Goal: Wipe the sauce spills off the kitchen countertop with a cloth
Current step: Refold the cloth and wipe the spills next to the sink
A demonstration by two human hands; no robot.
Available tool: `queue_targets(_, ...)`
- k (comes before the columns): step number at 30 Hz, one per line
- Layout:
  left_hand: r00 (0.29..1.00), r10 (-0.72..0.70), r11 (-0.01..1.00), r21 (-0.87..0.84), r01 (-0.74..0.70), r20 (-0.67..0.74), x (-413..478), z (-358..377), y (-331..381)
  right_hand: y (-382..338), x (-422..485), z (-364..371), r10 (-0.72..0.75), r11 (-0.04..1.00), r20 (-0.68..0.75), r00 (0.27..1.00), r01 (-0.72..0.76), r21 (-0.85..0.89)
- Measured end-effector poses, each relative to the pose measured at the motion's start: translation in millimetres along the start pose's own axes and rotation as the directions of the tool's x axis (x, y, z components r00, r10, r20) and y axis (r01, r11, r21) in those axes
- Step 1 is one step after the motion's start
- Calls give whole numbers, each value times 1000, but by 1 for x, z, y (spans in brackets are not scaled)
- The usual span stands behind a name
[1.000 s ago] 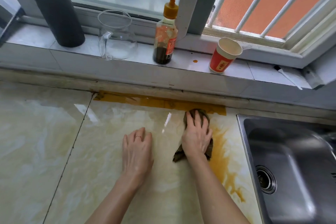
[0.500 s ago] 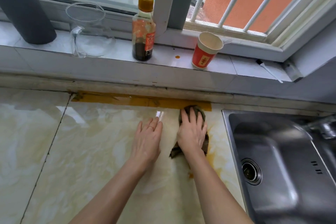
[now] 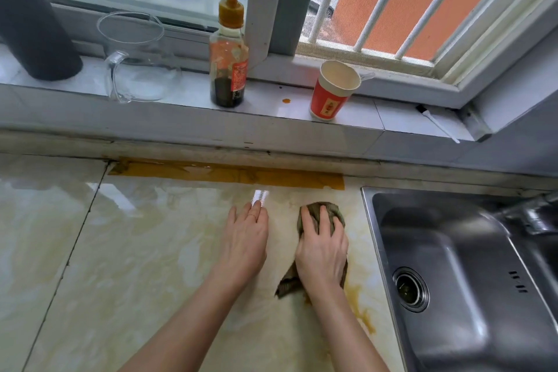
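Cloth, olive-brown and bunched, on the marbled tabletop near its right edge, beside the steel sink; the right hand lies on top, fingers curled into it, grasping it. Sauce spill, orange-brown streaks between the cloth and the sink rim; left hand released, flat, palm down, just left of the cloth. Window ledge behind the back edge: sauce bottle, red paper cup, glass jug.
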State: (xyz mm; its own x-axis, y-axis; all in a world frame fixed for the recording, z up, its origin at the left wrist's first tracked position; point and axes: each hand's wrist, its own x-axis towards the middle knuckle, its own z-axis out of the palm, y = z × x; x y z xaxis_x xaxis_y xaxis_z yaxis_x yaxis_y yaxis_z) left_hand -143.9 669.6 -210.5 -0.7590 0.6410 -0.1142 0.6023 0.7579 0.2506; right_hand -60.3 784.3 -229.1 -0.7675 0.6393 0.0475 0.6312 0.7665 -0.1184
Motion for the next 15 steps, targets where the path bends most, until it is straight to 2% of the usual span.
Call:
queue_targets(2,1000,-7,1000,11,7,-5,1,0,2,3,8,-1,-2,1000,-16,1000,2,3)
queue_targets(9,999,-12,997,81,9,37,4,0,6,9,66,-14,42,999,167,985,-40,-13)
queue_targets(15,998,-32,994,103,26,60,3,2,11,22,10,-9,59,996,112,992,-51,-72)
